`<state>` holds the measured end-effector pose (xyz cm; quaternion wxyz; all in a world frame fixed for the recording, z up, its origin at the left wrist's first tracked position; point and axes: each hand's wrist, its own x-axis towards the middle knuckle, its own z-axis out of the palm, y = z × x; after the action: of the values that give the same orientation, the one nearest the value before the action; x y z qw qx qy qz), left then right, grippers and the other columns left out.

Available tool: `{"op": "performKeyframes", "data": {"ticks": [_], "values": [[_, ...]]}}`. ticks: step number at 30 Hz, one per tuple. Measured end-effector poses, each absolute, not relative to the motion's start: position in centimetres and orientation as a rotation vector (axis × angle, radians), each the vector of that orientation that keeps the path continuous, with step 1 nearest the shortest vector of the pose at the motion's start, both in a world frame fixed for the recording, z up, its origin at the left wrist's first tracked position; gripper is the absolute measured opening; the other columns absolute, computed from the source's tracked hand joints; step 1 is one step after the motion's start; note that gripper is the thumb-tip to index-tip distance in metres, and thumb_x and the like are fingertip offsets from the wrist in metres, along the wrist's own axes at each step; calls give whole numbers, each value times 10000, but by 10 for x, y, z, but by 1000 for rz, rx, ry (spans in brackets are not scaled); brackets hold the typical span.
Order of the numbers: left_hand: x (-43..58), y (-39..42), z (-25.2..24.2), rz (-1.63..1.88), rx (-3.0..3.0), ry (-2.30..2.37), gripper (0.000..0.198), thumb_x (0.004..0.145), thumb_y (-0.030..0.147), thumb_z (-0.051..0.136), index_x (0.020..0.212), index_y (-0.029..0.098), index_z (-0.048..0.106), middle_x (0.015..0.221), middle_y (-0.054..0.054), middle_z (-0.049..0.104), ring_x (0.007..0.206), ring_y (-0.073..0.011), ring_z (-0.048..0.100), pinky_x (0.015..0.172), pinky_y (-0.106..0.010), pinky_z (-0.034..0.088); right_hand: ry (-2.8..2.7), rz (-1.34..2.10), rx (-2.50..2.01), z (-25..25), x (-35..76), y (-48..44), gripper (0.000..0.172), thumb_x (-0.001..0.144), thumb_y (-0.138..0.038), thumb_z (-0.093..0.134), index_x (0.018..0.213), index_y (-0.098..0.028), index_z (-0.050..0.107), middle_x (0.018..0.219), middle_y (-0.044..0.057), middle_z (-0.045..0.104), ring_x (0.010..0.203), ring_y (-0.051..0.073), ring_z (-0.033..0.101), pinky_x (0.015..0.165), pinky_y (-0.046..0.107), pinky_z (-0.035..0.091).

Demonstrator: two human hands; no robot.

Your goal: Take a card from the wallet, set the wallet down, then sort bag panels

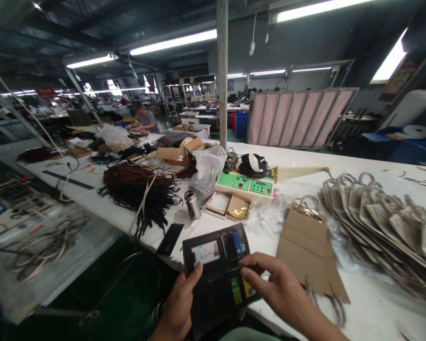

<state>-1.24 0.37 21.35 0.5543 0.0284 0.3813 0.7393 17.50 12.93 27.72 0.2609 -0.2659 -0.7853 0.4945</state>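
A dark bifold wallet (218, 298) lies spread out in front of me, above the table's front edge. My left hand (179, 300) grips its left side, thumb on the inner face, the other fingers hidden behind. In the upper half a photo card (206, 251) shows in a window, beside a blue card (238, 245) in a slot. The lower half has a green card (236, 290) and a yellow card (248, 289). Thumb and index finger of my right hand (279, 284) pinch the wallet's right side by the fold; whether a card is between them I cannot tell.
Behind the wallet stand a steel flask (192, 205), small boxes (230, 204) with gold-coloured pieces and a green-panelled machine (246, 184). Dark cords (142, 194) lie left. Brown paper bags (305, 241) and many stacked bags (379, 218) are right. A person (145, 118) sits farther back.
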Motion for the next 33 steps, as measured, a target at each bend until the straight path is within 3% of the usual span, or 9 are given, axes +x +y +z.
{"op": "performKeyframes", "data": {"ticks": [5, 14, 21, 26, 33], "values": [[-5, 5, 221, 1732, 171, 919, 481, 840, 314, 759, 1291, 176, 666, 1227, -129, 734, 1203, -353, 648, 1105, -519, 476, -2093, 1256, -613, 273, 151, 151, 184, 919, -346, 651, 1001, -247, 783, 931, 36, 740, 850, 207, 669, 758, 282, 521], [3, -3, 230, 1788, 198, 927, 495, 797, 286, 795, 1266, 172, 688, 1212, -131, 740, 1232, -371, 624, 1118, -521, 459, -1976, 1372, -732, 260, 135, 146, 187, 881, -286, 651, 974, -207, 793, 799, 20, 735, 724, 179, 646, 623, 242, 491], [11, -4, 235, 1774, 210, 940, 510, 771, 320, 817, 1245, 175, 701, 1173, -127, 755, 1237, -396, 614, 1095, -557, 473, -2022, 1228, -702, 266, 137, 139, 222, 872, -231, 618, 982, -258, 809, 859, 23, 746, 786, 192, 678, 702, 267, 515], [9, -5, 235, 1741, 286, 1012, 436, 799, 345, 793, 1190, 164, 726, 1191, -123, 749, 1249, -384, 609, 1109, -541, 462, -1971, 1285, -709, 258, 136, 137, 194, 864, -275, 647, 969, -253, 810, 857, 33, 741, 792, 201, 678, 696, 278, 517], [6, -4, 230, 1724, 395, 1214, 499, 784, 435, 789, 1191, 153, 724, 1150, -122, 763, 1215, -378, 634, 1117, -524, 451, -1829, 1448, -851, 254, 133, 135, 185, 824, -364, 708, 882, -205, 782, 802, 36, 743, 735, 199, 652, 649, 276, 484]]}}
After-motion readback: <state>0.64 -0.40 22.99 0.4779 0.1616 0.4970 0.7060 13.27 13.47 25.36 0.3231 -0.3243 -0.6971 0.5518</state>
